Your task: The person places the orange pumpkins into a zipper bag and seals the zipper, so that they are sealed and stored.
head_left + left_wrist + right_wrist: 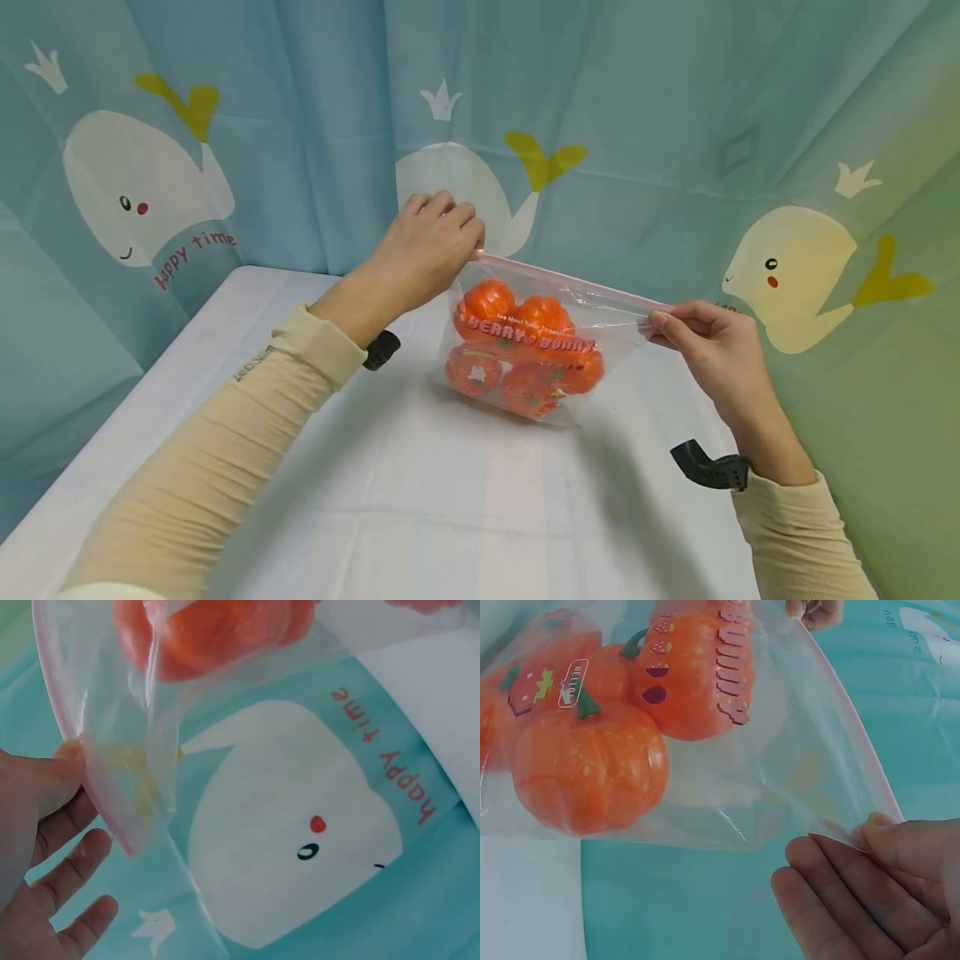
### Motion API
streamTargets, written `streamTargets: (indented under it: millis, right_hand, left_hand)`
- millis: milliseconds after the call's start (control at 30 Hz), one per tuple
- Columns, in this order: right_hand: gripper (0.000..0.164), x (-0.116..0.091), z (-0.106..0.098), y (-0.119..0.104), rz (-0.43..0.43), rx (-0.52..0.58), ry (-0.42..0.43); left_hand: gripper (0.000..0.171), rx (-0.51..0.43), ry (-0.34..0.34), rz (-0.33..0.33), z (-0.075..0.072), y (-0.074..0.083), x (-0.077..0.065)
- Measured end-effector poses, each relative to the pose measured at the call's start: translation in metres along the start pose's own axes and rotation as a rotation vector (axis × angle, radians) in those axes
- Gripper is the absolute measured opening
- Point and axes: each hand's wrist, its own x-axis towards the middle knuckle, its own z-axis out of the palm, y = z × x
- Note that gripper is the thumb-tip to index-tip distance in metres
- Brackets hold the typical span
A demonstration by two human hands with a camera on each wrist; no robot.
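A clear zip bag (pixel 517 350) with a pink top strip and "Berry Bunny" print hangs between both hands. Inside lie several small orange pumpkins (pixel 592 769) with green stems. My left hand (pixel 438 237) pinches the bag's upper left corner; in the left wrist view its thumb and forefinger grip the pink strip while the other fingers stand apart. At the upper right corner my right hand (pixel 712 346) pinches the strip's end between thumb and forefinger. The strip is stretched taut and slopes down to the right. Whether the bag's bottom touches the table is hard to tell.
Below the bag is a table (pixel 450 517) with a pale striped cloth. A blue-green curtain (pixel 322 125) printed with white whales hangs close behind and at the sides. Black wrist cameras (pixel 712 468) are strapped to both wrists.
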Motion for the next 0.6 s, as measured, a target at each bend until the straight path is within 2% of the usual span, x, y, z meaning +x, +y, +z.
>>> streamTargets:
  millis: [267, 600]
  right_hand:
    - [0.028, -0.001, -0.006, 0.005, 0.004, 0.084, -0.005]
    - [0.028, -0.001, -0.003, 0.006, -0.002, 0.114, 0.001]
  left_hand:
    - [0.018, -0.002, 0.072, 0.000, 0.003, -0.015, -0.011]
    - [0.017, -0.026, 0.159, 0.023, 0.006, -0.024, -0.020]
